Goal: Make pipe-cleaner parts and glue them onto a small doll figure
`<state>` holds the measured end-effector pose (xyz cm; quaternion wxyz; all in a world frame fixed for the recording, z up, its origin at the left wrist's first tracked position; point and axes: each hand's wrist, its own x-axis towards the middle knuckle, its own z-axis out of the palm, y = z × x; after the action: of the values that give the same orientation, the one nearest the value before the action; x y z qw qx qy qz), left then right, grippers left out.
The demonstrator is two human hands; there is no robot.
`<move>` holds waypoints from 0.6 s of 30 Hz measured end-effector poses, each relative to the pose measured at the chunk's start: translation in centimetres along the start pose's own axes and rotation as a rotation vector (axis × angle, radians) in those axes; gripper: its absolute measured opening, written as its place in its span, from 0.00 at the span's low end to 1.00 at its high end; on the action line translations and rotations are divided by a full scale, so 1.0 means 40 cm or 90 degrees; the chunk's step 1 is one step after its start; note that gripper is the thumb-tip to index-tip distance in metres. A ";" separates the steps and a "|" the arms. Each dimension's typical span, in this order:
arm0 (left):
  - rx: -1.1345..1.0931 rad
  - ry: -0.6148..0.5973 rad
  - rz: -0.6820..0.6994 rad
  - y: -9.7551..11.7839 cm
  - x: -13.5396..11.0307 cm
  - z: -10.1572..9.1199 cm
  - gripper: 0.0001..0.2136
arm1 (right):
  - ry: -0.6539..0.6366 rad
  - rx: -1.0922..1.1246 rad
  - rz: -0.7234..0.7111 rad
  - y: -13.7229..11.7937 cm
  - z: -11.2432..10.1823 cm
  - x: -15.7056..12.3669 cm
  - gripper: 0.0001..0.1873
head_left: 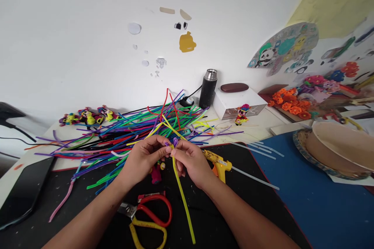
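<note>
Three small fuzzy multicoloured figures point(95, 119) lay left of one pair of red-and-yellow-handled metal scissors point(147, 223). Pinched nearly closed, the left hand point(147, 159) and right hand point(193, 163) held one long fuzzy yellow stem point(182, 198), purple loops point(175, 141) atop, above the black mat point(204, 214), left of one yellow glue gun point(221, 162).

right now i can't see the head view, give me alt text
Left hand and right hand hold a yellow pipe cleaner with a purple piece over a black mat; scissors lie nearer, heaped pipe cleaners beyond.
</note>
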<state>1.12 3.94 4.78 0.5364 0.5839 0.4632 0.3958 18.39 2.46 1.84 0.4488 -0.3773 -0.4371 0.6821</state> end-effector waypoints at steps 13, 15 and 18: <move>-0.066 -0.003 -0.021 -0.013 0.009 0.009 0.14 | 0.011 0.013 0.009 0.004 -0.008 0.006 0.14; -0.053 0.005 -0.017 -0.009 0.006 0.013 0.14 | 0.009 0.015 0.006 0.004 -0.008 0.006 0.14; -0.035 0.023 -0.001 -0.002 0.001 0.018 0.15 | 0.002 0.026 0.003 0.005 -0.007 0.006 0.14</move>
<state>1.80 3.80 4.62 0.5439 0.5613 0.4627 0.4183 18.50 2.72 1.53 0.4552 -0.3704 -0.4214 0.6914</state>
